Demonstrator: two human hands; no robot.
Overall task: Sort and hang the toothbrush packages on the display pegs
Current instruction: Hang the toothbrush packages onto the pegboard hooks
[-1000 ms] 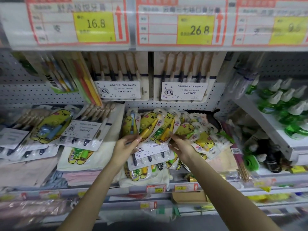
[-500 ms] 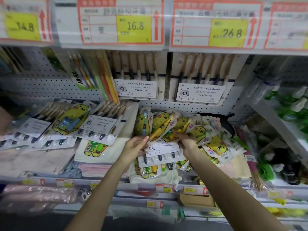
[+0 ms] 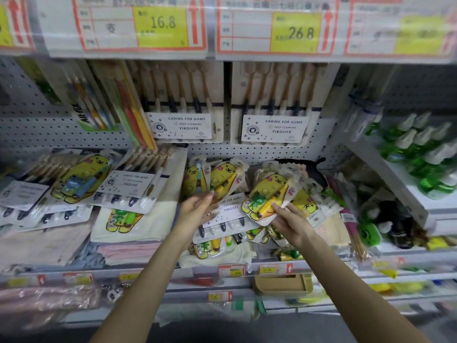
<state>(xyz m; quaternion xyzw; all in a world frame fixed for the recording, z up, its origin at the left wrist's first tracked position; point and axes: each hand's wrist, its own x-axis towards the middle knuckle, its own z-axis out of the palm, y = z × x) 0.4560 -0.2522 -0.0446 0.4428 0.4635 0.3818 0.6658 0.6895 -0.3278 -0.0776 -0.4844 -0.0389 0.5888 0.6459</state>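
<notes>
My right hand (image 3: pixel 291 222) pinches the lower edge of a yellow bear toothbrush package (image 3: pixel 265 199) and holds it tilted above the pile on the shelf. My left hand (image 3: pixel 195 212) lies with straight fingers on two more yellow bear packages (image 3: pixel 212 180) and on a white YIKOJIFE multi-brush pack (image 3: pixel 227 216) under them. Two YIKOJIFE packs (image 3: pixel 184 105) (image 3: pixel 277 107) hang on the pegboard (image 3: pixel 29 129) above. More bear packages (image 3: pixel 306 206) lie heaped to the right.
Further toothbrush packs (image 3: pixel 79 179) (image 3: pixel 131 186) lie on folded towels (image 3: pixel 118 246) at the left. Coloured brush packs (image 3: pixel 108 105) hang at upper left. Green spray bottles (image 3: pixel 420 154) fill a side shelf on the right. Price tags (image 3: pixel 160 26) line the shelf edge above.
My right hand has lifted one yellow bear package out of the pile and drawn it right. My left hand has stayed on the packages beside it. The view has shifted slightly.
</notes>
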